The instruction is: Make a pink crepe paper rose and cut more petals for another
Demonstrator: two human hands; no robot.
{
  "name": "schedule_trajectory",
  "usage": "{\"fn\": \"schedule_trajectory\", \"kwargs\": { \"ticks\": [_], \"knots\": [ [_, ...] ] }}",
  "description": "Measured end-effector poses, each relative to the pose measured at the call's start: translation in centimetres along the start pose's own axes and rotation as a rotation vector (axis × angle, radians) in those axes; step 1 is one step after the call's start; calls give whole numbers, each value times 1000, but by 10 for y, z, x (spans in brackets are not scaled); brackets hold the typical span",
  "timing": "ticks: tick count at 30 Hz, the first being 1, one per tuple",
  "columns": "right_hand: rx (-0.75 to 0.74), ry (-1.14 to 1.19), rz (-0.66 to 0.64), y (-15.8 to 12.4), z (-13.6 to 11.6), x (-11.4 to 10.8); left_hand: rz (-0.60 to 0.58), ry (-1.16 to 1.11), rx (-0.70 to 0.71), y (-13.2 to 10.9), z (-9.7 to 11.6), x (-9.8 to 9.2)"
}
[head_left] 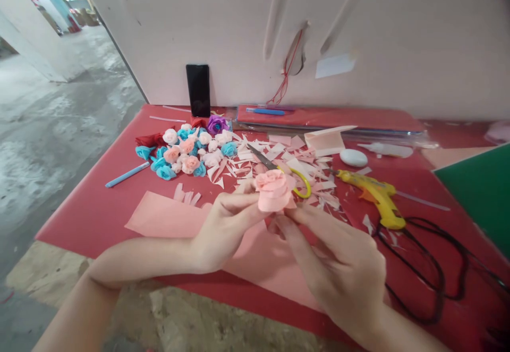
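Observation:
Above the front of the red table I hold a pink paper rose with layered petals. My left hand is closed on its left side, thumb and fingers pinching the base. From the right, my right hand pinches the underside of the rose, fingertips partly hidden. Beneath both hands lies a large sheet of pink paper. A few cut pink petals rest at the sheet's back edge. Just behind the rose, yellow-handled scissors lie on a heap of paper scraps.
Finished paper flowers in several colours are grouped at the back left, before an upright phone. A yellow glue gun with a looping black cord lies right. Behind stand a white oval object and a pale wall panel.

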State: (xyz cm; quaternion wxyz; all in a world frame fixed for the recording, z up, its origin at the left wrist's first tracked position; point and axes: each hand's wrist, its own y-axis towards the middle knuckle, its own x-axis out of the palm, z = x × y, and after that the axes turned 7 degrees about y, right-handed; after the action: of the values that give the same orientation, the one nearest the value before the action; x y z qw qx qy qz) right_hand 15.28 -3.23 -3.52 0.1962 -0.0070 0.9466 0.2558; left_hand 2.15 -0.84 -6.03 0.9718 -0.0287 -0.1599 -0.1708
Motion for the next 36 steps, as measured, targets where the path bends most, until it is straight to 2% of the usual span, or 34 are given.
{"fn": "schedule_trajectory", "kwargs": {
  "ticks": [5,9,16,25,32,36],
  "knots": [
    [174,228,-36,-1,-2,-1,-47,-41,-58,2,7,5],
    [240,398,-60,2,-7,-4,-115,-169,-64,5,9,8],
    [370,537,-141,2,-6,-8,-239,-269,-84,5,7,6],
    [628,996,-220,-1,-4,-8,-310,-278,-107,6,8,5],
    [692,1098,-285,-1,-1,-8,-328,-308,-142,9,5,5],
    [710,1135,-295,-1,0,-6,-320,-254,-153,8,5,4]
  ]
}}
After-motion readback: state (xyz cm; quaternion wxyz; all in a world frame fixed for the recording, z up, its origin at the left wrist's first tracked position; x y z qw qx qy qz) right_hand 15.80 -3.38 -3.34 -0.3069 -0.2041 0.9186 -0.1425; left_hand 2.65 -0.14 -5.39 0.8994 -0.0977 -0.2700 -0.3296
